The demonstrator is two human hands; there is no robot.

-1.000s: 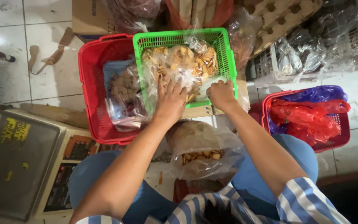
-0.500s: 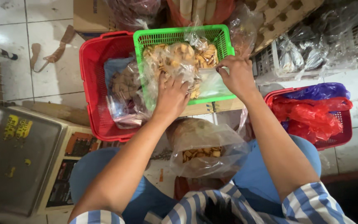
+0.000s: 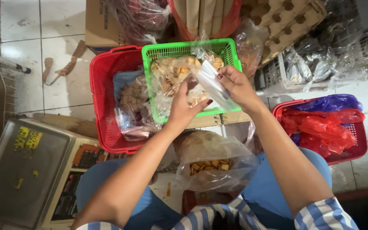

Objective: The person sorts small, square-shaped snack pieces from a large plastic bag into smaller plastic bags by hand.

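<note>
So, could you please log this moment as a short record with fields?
Right hand: pinches a small clear plastic bag
Left hand: rests on the big bag of crackers
Container: green basket, beside a red basket
Lap: another clear bag holding crackers
Far right: red basket with red and blue bags
Lower left: metal weighing scale

**Tally from the head camera**

I counted three plastic baskets: one green basket, one large red basket and one smaller red basket. I counted one weighing scale, one cardboard box, one open bag of crackers on the lap, and two hands.
</note>
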